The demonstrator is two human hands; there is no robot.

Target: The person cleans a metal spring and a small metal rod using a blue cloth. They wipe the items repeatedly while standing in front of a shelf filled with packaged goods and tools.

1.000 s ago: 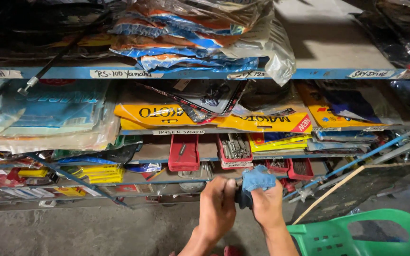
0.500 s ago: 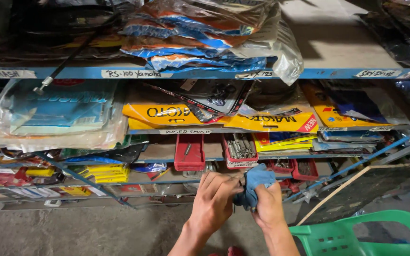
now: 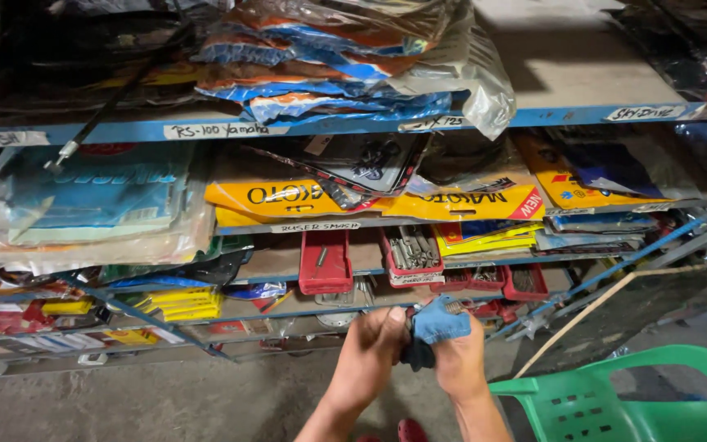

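Observation:
Both my hands meet low in the head view, in front of a stocked blue shelf rack. My right hand [image 3: 461, 362] grips a blue cloth [image 3: 442, 321] bunched over a small dark part [image 3: 417, 354], with a bit of metal showing at its top. My left hand [image 3: 372, 350] closes on the same dark part from the left, fingers curled against it. What the part is cannot be made out.
The blue shelf rack [image 3: 550, 117] holds plastic-wrapped packets, yellow packages [image 3: 288, 196] and red trays [image 3: 325, 262] of small metal pieces. A green plastic chair [image 3: 632, 397] stands at the lower right. A thin wooden-framed panel [image 3: 607, 307] leans beside it. Concrete floor [image 3: 165, 401] lies below.
My hands have stayed together on the cloth and part, shifting slightly while the left fingers close tighter. The view has drifted a little to the left.

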